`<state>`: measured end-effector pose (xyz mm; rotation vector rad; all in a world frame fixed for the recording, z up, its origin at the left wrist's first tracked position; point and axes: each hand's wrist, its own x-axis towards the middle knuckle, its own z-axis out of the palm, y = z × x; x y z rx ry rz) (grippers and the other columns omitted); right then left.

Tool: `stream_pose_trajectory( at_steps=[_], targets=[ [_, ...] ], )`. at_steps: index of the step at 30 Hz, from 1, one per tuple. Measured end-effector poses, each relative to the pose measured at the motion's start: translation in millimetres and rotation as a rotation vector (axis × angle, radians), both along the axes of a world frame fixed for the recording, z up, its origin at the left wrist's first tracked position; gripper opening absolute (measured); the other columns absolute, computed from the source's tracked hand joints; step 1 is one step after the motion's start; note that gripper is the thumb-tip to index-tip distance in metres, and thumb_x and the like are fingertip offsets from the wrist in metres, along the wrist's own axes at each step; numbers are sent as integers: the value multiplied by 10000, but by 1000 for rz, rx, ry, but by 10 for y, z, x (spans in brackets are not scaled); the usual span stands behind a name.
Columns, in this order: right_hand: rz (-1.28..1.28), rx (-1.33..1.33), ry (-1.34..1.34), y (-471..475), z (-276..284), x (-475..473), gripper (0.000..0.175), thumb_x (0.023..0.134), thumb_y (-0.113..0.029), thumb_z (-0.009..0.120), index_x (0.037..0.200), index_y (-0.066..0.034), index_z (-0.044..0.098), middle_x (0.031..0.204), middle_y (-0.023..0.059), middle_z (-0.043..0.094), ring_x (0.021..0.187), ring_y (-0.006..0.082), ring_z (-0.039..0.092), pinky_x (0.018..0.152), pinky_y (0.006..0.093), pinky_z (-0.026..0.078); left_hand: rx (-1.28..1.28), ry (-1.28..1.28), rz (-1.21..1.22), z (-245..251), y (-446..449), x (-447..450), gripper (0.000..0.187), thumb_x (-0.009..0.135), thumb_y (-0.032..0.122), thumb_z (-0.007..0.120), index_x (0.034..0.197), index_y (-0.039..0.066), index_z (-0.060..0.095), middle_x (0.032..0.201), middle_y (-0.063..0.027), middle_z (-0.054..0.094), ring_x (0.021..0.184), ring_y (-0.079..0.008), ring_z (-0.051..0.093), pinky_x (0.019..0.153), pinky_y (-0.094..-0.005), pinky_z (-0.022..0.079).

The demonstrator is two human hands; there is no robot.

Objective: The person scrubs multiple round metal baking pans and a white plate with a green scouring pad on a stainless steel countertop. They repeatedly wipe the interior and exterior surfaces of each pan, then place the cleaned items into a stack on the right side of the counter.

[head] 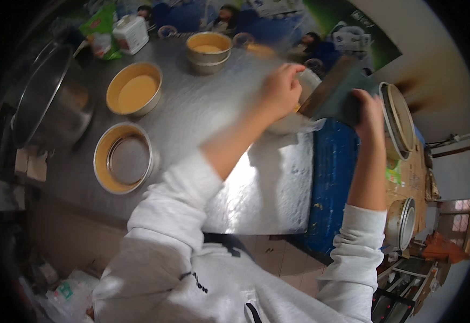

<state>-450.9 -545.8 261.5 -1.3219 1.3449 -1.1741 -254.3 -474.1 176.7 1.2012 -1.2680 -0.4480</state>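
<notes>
My right hand [368, 111] grips the edge of a dark rectangular pan or tray [340, 95], which is tilted and blurred. Just left of its lower edge, my left hand [282, 89] has bent fingers over a pale translucent bag or container [291, 124]. Whether those fingers hold the bag or container is not clear. A little orange-yellow stuff shows between the hand and the pan. On the metal table [186, 121], to the left, stand a round cake tin with a yellow inside [134, 91] and another tin [122, 158] with its metal base showing.
Two stacked round tins [208, 54] stand at the back. A large steel bowl [53, 109] is at far left, near a white plastic jug [131, 34] and a green bag [102, 30]. Right of the table lie a blue surface [334, 177] and more round tins [400, 224] on cardboard [416, 177].
</notes>
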Motion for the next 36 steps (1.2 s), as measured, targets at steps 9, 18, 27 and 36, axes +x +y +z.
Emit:
stream_pose_trajectory(
  at_steps=[9,18,27,36],
  targets=[
    [-71,414,-540,1747,-1589,-1084,409,837,-185,620,1191,-2,525,1089,120,610,936,238,623,809,364,521,554,-418,1369,-1333,3304,2637,639,779,240,694,1285,-23,406,1298,-191,407,1184,-346,416,1003,-416,349],
    [53,560,-556,2008,-2184,-1105,337,844,-181,628,1121,-4,552,1022,112,627,875,239,635,752,367,530,949,821,725,-1685,3794,2490,360,839,320,615,1116,101,544,1039,-36,593,774,-177,579,682,-286,456],
    [182,373,-122,2332,-1602,-888,434,819,-119,666,1204,-6,500,1067,105,608,914,178,607,756,291,503,281,-64,239,-859,2416,1010,591,862,155,598,1403,135,362,1288,-123,418,1170,-240,454,1007,-345,367],
    [433,-44,997,1837,-1829,157,355,760,-52,590,1094,-35,472,848,272,627,835,437,607,760,489,490,259,-492,-34,-887,1420,237,628,752,84,658,1337,213,470,1128,-163,472,1022,-335,489,915,-375,405]
  ],
)
